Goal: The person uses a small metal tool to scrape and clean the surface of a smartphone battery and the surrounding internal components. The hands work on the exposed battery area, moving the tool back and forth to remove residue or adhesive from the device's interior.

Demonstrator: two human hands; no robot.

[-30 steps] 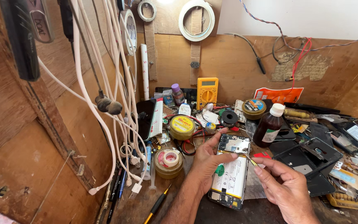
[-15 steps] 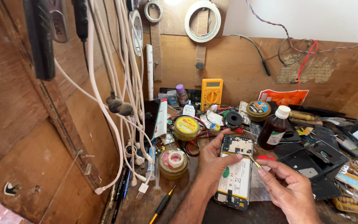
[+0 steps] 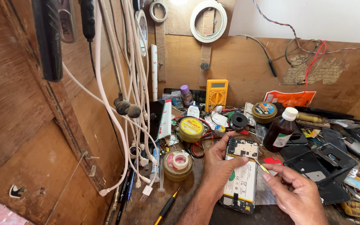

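Wooden bench [image 3: 146, 208], plywood walls [image 3: 30, 137], cluttered tools.

We saw an opened phone with a white battery and black circuit board [image 3: 241, 177], its battery marked by a green spot. Beyond the phone stood a yellow multimeter with a grey screen [image 3: 216, 94]. To the right of the phone stood a dark brown glass bottle with a white cap [image 3: 281, 130]. To its left sat a round yellow tin with red lettering [image 3: 191, 129], and farther left hung off-white cables [image 3: 123, 125] against brown wood.
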